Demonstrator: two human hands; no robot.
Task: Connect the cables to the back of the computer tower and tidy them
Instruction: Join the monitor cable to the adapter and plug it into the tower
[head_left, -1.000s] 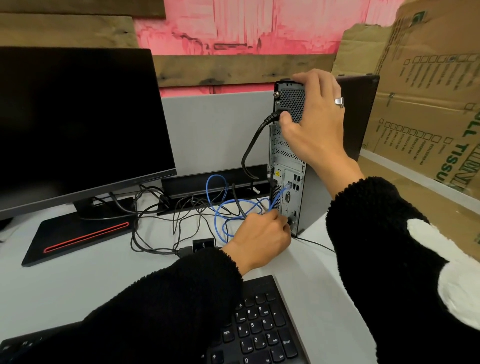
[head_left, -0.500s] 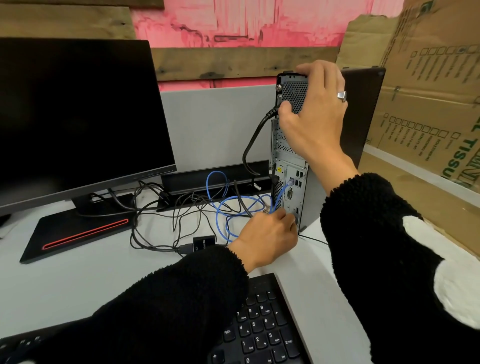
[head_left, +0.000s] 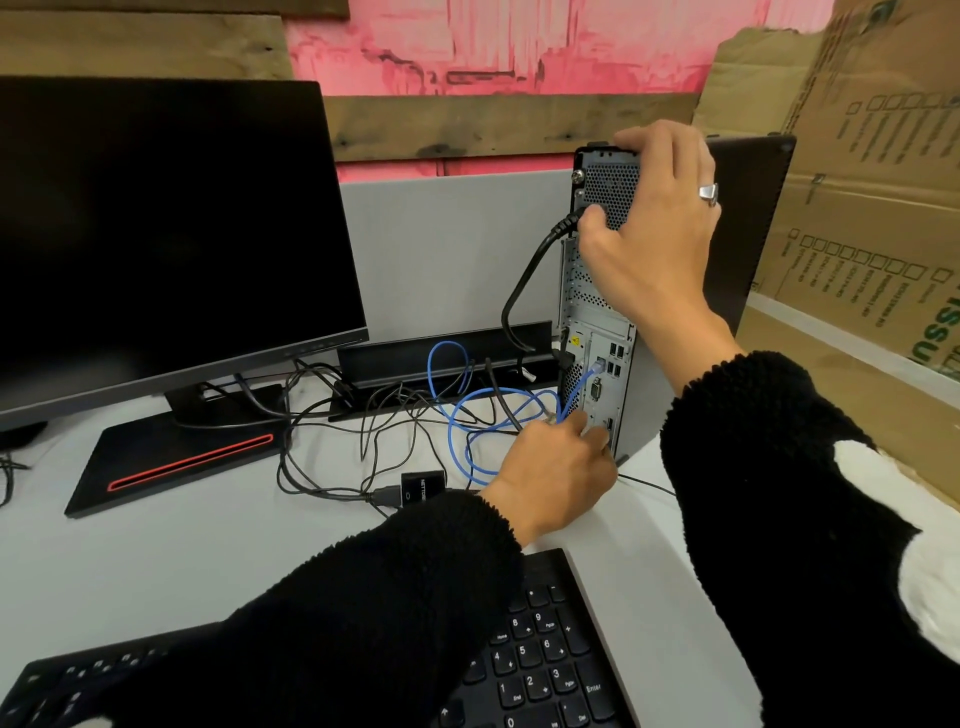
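The computer tower (head_left: 597, 322) stands at the right of the desk with its rear panel turned toward me. My right hand (head_left: 654, 223) grips its top rear corner, fingers over the top edge and thumb beside the plugged black power cable (head_left: 519, 291). My left hand (head_left: 556, 467) is curled at the lowest ports of the panel and pinches a plug that its fingers hide. A thin black cable (head_left: 647, 484) trails out to the right from under that hand. The blue network cable (head_left: 457, 415) sits in a port halfway up and loops over the desk.
A dark monitor (head_left: 156, 234) on a black stand stands at left. A tangle of black cables (head_left: 332, 441) and a small black adapter (head_left: 423, 486) lie on the white desk (head_left: 182, 561). A black keyboard (head_left: 540, 660) is near me. Cardboard (head_left: 857, 208) leans at right.
My left hand has edged slightly closer to the tower's lowest ports. My right hand keeps its grip on the top of the tower.
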